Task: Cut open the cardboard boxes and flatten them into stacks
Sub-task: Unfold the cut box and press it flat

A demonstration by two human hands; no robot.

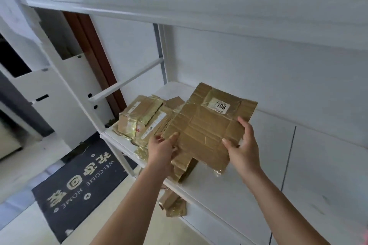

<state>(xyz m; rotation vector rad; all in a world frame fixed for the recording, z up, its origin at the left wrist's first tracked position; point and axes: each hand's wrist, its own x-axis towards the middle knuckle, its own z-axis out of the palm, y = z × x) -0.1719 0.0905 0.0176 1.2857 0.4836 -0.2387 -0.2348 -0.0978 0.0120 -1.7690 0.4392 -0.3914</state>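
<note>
Flattened box — gripped between both hands' fingers.

Doormat: dark, printed "WELCOME HOME", on the floor below-left of the hands.
Shelf: white, under the hands.
Crossbar: white, above-left.
Wooden strip: brown, upright, far upper left.

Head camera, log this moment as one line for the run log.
both hands hold flattened box over shelf | left hand near edge | right hand right edge | pile beside
</note>
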